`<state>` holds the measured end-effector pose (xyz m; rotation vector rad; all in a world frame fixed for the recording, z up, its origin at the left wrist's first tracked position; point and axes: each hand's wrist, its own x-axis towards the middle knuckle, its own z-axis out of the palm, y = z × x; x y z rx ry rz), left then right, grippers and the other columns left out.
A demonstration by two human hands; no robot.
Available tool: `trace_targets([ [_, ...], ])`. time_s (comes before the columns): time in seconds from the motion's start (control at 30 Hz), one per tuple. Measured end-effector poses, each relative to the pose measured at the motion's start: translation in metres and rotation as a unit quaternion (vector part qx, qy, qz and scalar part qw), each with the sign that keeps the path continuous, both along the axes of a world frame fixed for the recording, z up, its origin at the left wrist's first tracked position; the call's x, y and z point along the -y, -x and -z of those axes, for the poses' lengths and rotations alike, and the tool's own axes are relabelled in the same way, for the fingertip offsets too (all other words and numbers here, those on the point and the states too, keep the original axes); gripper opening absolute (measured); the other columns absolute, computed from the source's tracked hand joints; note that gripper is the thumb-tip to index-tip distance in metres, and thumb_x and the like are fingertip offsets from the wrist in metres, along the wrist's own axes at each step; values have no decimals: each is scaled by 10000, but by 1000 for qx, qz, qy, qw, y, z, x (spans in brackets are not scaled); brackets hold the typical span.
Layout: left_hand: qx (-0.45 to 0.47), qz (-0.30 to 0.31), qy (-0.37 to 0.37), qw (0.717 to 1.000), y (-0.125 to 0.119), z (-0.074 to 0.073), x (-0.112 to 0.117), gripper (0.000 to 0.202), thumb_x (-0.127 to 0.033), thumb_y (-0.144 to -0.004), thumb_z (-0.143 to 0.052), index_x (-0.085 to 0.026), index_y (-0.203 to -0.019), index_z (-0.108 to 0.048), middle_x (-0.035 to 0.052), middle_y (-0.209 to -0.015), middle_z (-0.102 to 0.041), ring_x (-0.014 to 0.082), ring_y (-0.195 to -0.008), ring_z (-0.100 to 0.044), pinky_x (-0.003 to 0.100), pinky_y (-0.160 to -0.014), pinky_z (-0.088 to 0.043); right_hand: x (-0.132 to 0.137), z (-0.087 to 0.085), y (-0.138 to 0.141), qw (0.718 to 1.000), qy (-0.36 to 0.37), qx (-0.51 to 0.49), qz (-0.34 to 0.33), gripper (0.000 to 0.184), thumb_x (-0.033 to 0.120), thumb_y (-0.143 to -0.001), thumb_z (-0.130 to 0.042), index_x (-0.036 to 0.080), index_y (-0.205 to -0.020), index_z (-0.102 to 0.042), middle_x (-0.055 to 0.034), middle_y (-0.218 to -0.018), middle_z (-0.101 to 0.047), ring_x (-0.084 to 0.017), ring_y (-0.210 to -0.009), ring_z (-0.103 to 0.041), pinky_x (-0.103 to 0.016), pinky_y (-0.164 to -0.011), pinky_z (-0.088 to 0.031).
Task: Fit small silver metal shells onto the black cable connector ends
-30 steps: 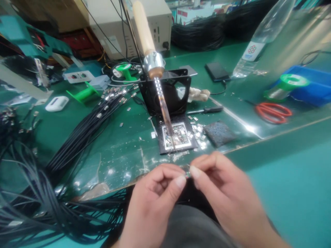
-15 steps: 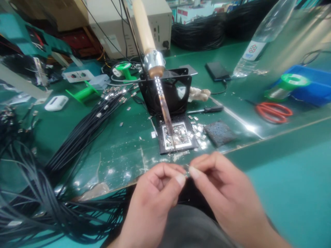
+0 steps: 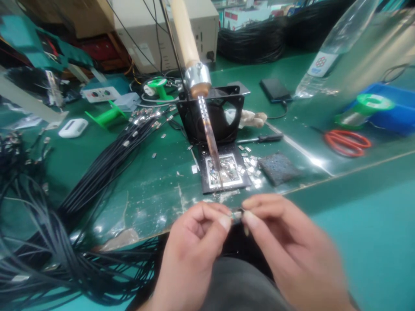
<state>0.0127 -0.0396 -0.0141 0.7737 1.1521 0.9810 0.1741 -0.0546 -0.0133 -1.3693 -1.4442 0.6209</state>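
Just off the table's front edge, my left hand (image 3: 197, 246) pinches one end of a small metal connector (image 3: 237, 214) between thumb and forefinger. My right hand (image 3: 285, 242) is closed at the connector's darker right end, thumb against forefinger. The piece is tiny and blurred, and the fingertips cover part of it. Beyond the hands, a soldering iron (image 3: 209, 125) with a wooden handle points down over a black plate (image 3: 204, 183) with a white-framed tray of small metal bits. Loose silvery pieces (image 3: 253, 166) lie beside the plate.
A black fan frame (image 3: 238, 116) stands behind the iron. Bundled black cables (image 3: 97, 172) cover the left side. To the right are a dark sponge-like pad (image 3: 279, 168), a screwdriver (image 3: 269, 138), orange-handled scissors (image 3: 348, 142), a solder spool (image 3: 366, 108), a blue bin (image 3: 398, 116) and a water bottle (image 3: 324, 60).
My right hand has shifted slightly right, away from the left fingertips, so more of the small connector shows between them. The whole view has shifted a little.
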Motion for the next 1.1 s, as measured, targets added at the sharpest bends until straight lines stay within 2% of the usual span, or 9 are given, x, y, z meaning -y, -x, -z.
trace_targets([
  [0.13, -1, -11, -12, 1000, 0, 3, 0, 197, -280, -928, -789, -181, -774, -715, -24, -944, -664, 16, -558, -353, 163, -513, -321, 6, 4, 2, 999, -34, 34, 2, 127, 144, -961, -672, 254, -909, -710, 23, -1037, -793, -89, -923, -774, -150, -888, -610],
  [0.3, -23, -25, -36, 999, -1, 3, 1, 184, -268, -930, -786, -190, -777, -721, -25, -964, -661, 24, -575, -376, 169, -520, -338, 7, 7, 8, 998, -51, 38, -5, 136, 122, -955, -660, 239, -918, -718, -3, -1045, -809, -105, -918, -794, -167, -886, -633],
  [0.53, -26, -30, -26, 999, 1, 2, 1, 181, -257, -939, -777, -185, -782, -720, -19, -995, -661, 25, -581, -370, 170, -531, -342, 5, 6, 5, 996, -64, 58, -20, 141, 102, -940, -676, 228, -911, -734, -31, -1029, -824, -139, -915, -811, -208, -884, -663],
  [0.83, -33, -22, -24, 999, 1, 3, 0, 186, -250, -947, -768, -180, -785, -710, -16, -972, -662, 31, -589, -374, 174, -542, -342, 3, 9, 4, 993, -91, 71, -21, 140, 81, -925, -683, 209, -907, -737, -39, -1012, -826, -119, -931, -809, -148, -909, -636],
  [1.1, -38, -19, -20, 999, 0, 2, -3, 194, -249, -947, -763, -178, -777, -704, -19, -960, -664, 32, -581, -358, 179, -535, -332, -1, 6, 6, 992, -89, 86, -29, 138, 81, -932, -687, 209, -925, -737, -42, -1017, -829, -129, -915, -812, -167, -905, -650],
])
